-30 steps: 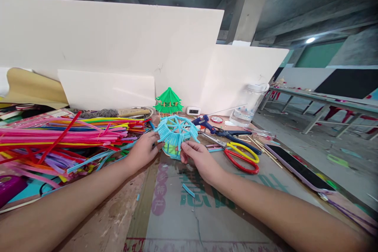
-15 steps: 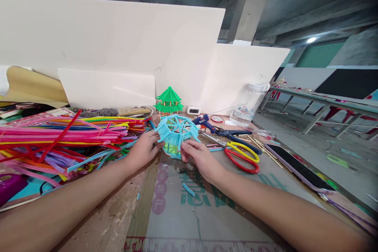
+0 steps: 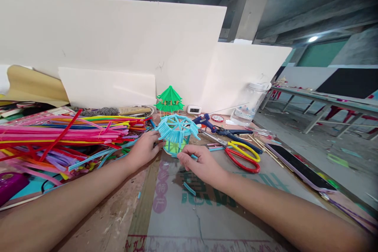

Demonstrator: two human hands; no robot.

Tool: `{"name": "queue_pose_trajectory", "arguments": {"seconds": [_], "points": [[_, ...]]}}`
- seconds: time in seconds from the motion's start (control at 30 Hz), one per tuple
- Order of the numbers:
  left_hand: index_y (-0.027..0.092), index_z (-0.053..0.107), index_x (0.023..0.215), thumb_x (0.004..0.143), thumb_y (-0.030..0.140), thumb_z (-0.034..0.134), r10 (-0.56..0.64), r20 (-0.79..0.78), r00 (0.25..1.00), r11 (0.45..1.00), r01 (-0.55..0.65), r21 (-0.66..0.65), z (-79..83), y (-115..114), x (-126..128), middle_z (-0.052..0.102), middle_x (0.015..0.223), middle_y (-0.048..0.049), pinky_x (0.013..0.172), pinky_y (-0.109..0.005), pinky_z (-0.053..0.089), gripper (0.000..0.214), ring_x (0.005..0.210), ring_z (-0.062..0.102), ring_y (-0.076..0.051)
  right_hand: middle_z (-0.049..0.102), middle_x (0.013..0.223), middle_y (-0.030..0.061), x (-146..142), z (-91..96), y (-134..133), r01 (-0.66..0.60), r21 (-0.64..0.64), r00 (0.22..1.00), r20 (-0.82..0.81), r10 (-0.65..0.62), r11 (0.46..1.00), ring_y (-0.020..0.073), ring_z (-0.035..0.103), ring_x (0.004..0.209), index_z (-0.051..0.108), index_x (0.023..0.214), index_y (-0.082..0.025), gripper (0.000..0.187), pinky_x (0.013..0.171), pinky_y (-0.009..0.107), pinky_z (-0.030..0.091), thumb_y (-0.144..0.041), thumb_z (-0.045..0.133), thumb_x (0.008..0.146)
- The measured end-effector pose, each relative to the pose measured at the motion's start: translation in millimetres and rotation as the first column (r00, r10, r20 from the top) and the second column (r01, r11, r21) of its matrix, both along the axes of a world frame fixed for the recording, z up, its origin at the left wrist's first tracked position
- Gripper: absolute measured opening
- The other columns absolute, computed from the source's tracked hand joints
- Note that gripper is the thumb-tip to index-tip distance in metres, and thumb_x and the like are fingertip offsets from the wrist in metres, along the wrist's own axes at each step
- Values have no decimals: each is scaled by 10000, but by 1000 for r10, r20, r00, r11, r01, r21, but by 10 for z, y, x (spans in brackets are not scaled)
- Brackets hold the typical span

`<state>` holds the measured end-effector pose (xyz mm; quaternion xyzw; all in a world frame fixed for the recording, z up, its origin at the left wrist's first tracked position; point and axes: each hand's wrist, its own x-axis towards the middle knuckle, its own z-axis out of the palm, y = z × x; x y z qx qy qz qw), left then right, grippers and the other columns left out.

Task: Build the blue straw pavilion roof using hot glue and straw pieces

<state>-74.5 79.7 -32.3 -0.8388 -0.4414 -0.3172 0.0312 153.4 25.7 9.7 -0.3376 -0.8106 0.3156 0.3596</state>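
Right hand: just below frame centre, fingers curled, thumb and forefinger narrowed together; whether anything is pinched cannot be made out. Left hand: left of centre, fingers half bent at model's left side; grip hidden. Blue-roofed model: mid-frame, upright, between hands, up and left from right fingertips, right of left hand. Left hand judged nearer; right contact uncertain. Roughly round, no clear long axis. Farther out: blue offcut below, scissors right, green-roofed model behind.
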Motion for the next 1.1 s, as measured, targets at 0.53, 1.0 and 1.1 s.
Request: {"name": "queue_pose_trajectory", "arguments": {"seconds": [0.53, 1.0, 1.1], "points": [[162, 667, 909, 940, 281, 513, -13, -22, 1000, 1000, 13, 4, 30, -21, 15, 662, 939, -87, 819, -358, 454, 197, 926, 602, -246, 567, 1282, 129, 295, -35, 406, 82, 819, 942, 122, -312, 567, 273, 493, 1248, 506, 1263, -219, 435, 1143, 551, 231, -375, 639, 880], [171, 679, 939, 943, 306, 507, -11, -33, 999, 1000, 10, -21, 40, -39, 35, 663, 945, -90, 846, -362, 467, 218, 960, 605, -250, 597, 1237, 112, 251, 21, 363, 89, 796, 942, 128, -310, 599, 264, 511, 1225, 520, 1214, -228, 360, 1145, 561, 234, -321, 629, 883], [165, 674, 931, 947, 305, 501, -5, -45, 999, 1000, 4, -18, 42, -43, 32, 659, 936, -89, 829, -363, 465, 223, 943, 604, -250, 603, 1224, 107, 247, 28, 357, 84, 794, 941, 135, -310, 602, 257, 517, 1216, 531, 1192, -227, 319, 1146, 559, 233, -311, 613, 895]]}}
